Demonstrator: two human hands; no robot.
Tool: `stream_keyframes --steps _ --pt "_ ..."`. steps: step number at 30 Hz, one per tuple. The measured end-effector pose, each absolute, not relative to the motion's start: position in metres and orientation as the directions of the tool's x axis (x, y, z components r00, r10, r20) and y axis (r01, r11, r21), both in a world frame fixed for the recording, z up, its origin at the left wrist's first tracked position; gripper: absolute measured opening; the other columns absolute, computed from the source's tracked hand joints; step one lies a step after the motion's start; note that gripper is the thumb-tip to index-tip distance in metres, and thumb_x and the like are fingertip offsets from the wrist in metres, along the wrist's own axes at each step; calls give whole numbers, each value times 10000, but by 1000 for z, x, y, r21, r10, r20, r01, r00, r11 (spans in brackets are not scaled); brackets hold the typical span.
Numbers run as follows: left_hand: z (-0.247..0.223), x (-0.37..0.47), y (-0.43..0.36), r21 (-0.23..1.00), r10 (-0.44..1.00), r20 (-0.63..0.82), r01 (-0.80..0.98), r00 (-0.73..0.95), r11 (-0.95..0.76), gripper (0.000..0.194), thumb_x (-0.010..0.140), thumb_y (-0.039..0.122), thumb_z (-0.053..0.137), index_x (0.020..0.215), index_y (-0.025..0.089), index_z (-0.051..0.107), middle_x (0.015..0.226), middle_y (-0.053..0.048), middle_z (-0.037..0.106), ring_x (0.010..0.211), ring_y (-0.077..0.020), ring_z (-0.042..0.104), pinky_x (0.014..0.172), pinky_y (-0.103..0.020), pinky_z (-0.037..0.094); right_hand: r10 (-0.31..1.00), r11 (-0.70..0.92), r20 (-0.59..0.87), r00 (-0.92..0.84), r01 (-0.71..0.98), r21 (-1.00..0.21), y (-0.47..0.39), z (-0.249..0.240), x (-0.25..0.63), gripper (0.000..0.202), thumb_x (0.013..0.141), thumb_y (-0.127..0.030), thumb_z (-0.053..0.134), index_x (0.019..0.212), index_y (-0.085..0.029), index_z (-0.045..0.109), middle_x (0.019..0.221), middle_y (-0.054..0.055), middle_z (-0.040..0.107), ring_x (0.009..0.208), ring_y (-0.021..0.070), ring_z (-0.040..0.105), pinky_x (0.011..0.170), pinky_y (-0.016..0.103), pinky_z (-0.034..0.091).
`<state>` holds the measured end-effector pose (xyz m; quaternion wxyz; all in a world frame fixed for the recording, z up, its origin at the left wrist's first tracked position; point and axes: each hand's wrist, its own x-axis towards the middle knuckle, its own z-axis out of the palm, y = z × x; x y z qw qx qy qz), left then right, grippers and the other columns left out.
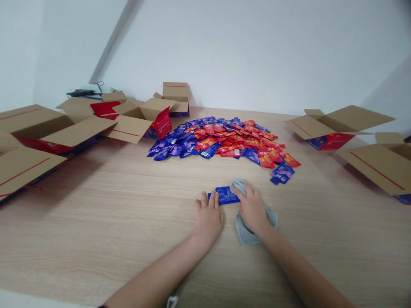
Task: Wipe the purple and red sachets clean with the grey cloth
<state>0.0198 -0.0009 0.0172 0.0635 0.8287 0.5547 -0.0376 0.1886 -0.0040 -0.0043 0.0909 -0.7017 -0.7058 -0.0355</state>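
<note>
A blue packet (226,195) lies flat on the wooden table (128,231) in front of me. My left hand (208,216) rests with spread fingers, their tips on the packet's left end. My right hand (253,208) is closed on a grey cloth (248,237); a bunched part of it presses on the packet's right end, and the rest hangs under my palm onto the table. Beyond my hands is a heap of blue and red packets (221,139). One purple-blue packet (282,173) lies at the heap's near right edge.
Open cardboard boxes stand at the left, among them a large one (58,132) and a smaller one (141,119). Another box (175,100) is at the back. Two more boxes (337,128) are on the right. A pale wall (257,51) rises behind the table.
</note>
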Motion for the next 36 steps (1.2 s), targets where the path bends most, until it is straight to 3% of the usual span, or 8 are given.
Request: stream_keyframes --steps 5,8,12,16,20,25,31,36 --pt "15 21 0 65 918 -133 927 374 -369 656 934 298 405 1545 95 277 1609 -82 271 1442 -406 274 1106 -587 317 992 -46 119 44 999 16 -14 1 206 659 837 -16 440 1429 -293 524 1439 145 467 1114 274 520 926 375 413" --pt "14 21 0 66 917 -130 926 377 -371 650 937 304 400 1544 104 284 1605 -86 284 1442 -403 277 1100 -588 322 995 -101 19 100 994 52 -10 17 220 605 863 -45 406 1398 -280 561 1324 178 549 1038 283 569 853 380 441" --pt "14 21 0 66 917 -119 924 381 -376 642 945 321 387 1543 109 290 1607 -86 282 1441 -411 274 1095 -596 323 987 -87 -143 75 993 -77 6 51 234 553 851 -66 415 1325 -252 631 1153 149 634 974 238 625 832 335 447" --pt "12 21 1 62 915 -116 922 387 -382 628 961 334 373 1547 126 287 1610 -80 275 1443 -413 269 1096 -602 321 999 -19 38 29 966 -257 20 68 205 568 859 -102 426 1396 -232 558 1279 131 588 1075 221 603 904 306 434" --pt "9 21 4 42 913 -141 924 383 -381 574 985 333 361 1537 181 331 1612 -76 278 1447 -420 262 1081 -597 344 982 135 170 -78 925 -357 24 49 153 577 883 -109 406 1429 -261 518 1402 105 512 1182 220 537 952 311 417" --pt "7 20 4 22 907 -151 919 393 -394 526 977 291 405 1486 162 437 1542 -136 414 1439 -404 290 1104 -584 326 948 310 176 -266 898 -312 21 10 131 474 943 -182 416 1343 -361 595 1477 40 478 1252 243 458 1001 403 353" --pt "13 23 1 25 916 -143 926 375 -376 521 980 216 345 1491 161 426 1532 -109 437 1447 -392 280 1103 -601 328 963 244 180 -201 934 -263 11 0 147 490 922 -167 448 1356 -346 588 1495 59 455 1265 260 421 1032 431 308" --pt "14 23 0 40 917 -125 925 380 -378 592 943 228 383 1528 141 343 1595 -78 318 1439 -406 284 1094 -600 343 973 173 185 -138 966 -191 -1 0 160 564 875 -98 455 1368 -343 579 1499 51 446 1287 264 396 1075 439 305"
